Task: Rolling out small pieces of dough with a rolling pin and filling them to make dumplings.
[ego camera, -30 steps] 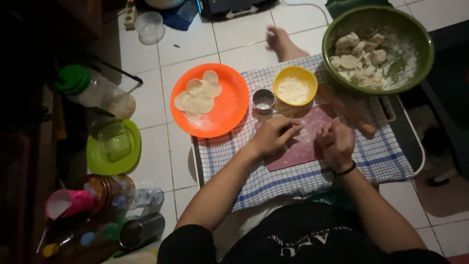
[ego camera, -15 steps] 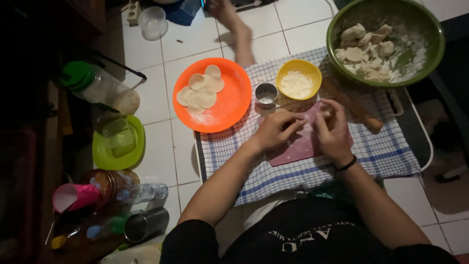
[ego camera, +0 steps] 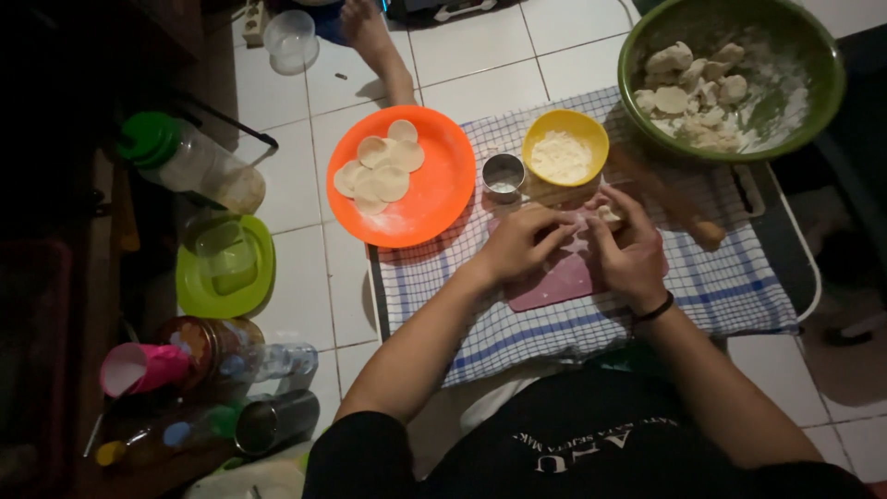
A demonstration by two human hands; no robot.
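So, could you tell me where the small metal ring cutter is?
In the head view, the metal ring cutter stands on the checked cloth, between the orange plate and the yellow bowl.

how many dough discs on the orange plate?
5 flat dough discs that I can make out, all on the orange plate, clustered at its upper left: one at top, one below it, then. They overlap, so more may be hidden.

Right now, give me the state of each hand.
Left hand: fingers curled down on the pink board; its grip cannot be told.
Right hand: fingers pinched on a small dough piece.
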